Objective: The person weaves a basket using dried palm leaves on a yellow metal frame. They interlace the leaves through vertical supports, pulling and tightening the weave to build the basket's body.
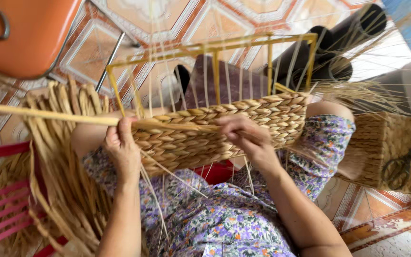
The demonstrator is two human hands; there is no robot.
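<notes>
Hands (pixel 122 147) (pixel 246 135) at woven band's (pixel 262 112) edge, frame (pixel 215 47) above.

Garment: floral dress (pixel 224 223), lower centre of frame, lilac ground with small white, orange and green flowers.
Sleeve: short, same print, at centre right by the upper arm.
Forearms: bare, no sleeves.
Left hand (pixel 122 150): bare, no ring or glove.
Right hand (pixel 248 138): bare, no ring or glove.

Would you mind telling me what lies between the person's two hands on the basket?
In the head view, the woven basket wall spans between left hand and right hand, with a long straw strand running across it.
</notes>
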